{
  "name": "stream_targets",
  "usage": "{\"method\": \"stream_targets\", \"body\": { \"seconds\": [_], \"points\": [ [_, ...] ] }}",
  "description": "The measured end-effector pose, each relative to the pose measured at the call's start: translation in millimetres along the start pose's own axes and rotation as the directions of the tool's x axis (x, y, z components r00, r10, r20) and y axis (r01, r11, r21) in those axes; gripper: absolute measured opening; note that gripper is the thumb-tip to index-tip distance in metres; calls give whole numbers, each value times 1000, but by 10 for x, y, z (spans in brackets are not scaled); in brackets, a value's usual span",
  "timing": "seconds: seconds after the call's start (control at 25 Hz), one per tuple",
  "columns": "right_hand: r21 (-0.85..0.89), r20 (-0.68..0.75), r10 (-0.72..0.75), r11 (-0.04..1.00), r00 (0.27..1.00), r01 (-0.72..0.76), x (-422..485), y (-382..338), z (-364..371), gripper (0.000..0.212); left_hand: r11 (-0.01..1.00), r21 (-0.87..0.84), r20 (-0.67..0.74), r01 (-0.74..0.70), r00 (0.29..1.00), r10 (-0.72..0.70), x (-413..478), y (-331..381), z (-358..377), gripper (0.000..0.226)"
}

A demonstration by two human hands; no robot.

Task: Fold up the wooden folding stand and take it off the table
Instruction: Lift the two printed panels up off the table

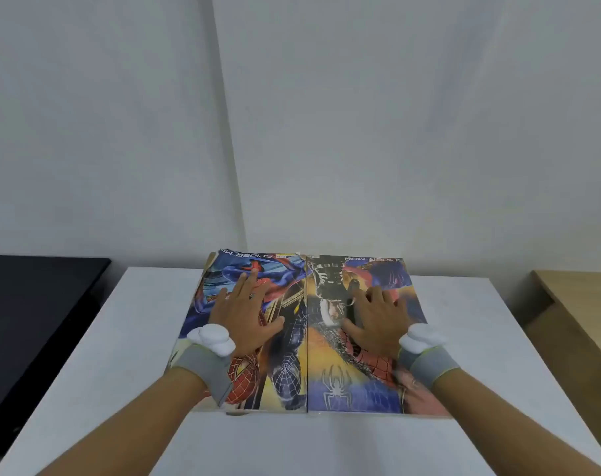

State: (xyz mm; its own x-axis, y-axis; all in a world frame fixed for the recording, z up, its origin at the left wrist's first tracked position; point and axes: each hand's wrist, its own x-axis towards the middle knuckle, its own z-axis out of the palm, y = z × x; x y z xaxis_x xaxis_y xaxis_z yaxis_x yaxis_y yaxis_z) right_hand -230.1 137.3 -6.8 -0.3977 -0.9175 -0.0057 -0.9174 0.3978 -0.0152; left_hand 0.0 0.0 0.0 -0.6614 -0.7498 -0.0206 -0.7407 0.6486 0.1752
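Observation:
The wooden folding stand point(302, 383) lies opened out on the white table point(120, 338). It shows as two flat panels side by side, covered in colourful comic pictures, with a seam down the middle. My left hand point(246, 312) rests flat on the left panel, fingers spread. On the right panel lies my right hand point(376, 316), palm down, its fingers slightly curled near a dark patch in the picture. Both wrists wear grey bands with white trackers.
A black surface point(34, 321) stands to the left of the table, and a light wooden desk point(580, 310) to the right. A plain white wall point(326, 132) rises just behind the table's far edge.

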Motion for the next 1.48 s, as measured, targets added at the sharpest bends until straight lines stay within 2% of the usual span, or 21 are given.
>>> {"method": "stream_targets", "body": {
  "seconds": [0.12,0.32,0.68,0.96,1.28,1.48],
  "points": [
    [40,-77,-3,999,997,6,18,-28,100,65,999,17,6,-38,999,38,66,-96,155,79],
    [132,-162,42,991,986,-20,-59,-10,229,62,998,-42,-94,-48,995,44,52,-227,428,69],
    [149,-167,97,986,981,-72,-19,1,282,58,997,-71,-75,-20,997,15,58,-210,382,64],
    [142,-223,84,988,971,-53,5,14,378,56,995,-95,-80,-23,997,16,55,-226,411,64],
    [182,-232,81,983,969,-39,27,39,330,54,998,-65,-96,-7,995,0,71,-172,344,61],
    [188,-233,77,982,970,-33,20,45,332,55,994,-107,-132,20,991,-34,73,-222,391,58]
  ]
}}
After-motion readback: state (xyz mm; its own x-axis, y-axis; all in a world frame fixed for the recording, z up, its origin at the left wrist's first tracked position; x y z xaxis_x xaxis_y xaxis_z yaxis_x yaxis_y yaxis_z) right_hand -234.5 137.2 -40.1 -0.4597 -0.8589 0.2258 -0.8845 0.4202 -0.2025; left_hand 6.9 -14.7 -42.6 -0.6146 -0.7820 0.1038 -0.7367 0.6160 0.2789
